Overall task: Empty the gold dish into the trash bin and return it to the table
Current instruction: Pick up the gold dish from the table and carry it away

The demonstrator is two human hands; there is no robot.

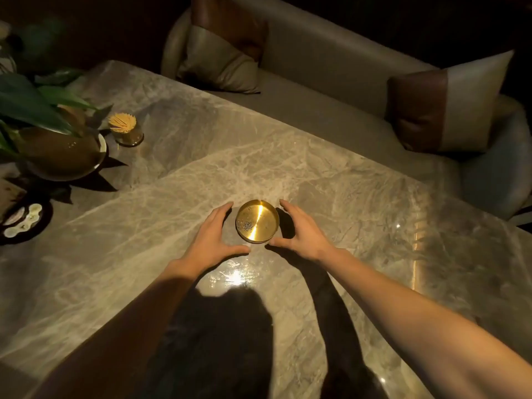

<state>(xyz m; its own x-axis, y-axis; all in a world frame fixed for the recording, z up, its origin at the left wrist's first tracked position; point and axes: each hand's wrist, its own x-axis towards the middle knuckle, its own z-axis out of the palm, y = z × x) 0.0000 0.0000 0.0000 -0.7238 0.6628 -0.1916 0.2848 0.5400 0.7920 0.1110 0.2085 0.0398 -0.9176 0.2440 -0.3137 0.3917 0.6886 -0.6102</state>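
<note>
Currently | gold dish is seen on tabletop, debris inside | left hand and right hand are spread beside it, apart | risk: crumbs could be spilled if dish is tilted when lifted; bin unseen

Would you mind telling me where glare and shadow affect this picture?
Head view: a bright streak of glare crosses the gold dish, and a hot spot shines on the marble table near the wrists; the arms throw dark shadows toward the viewer; the far corners are nearly black.
</note>
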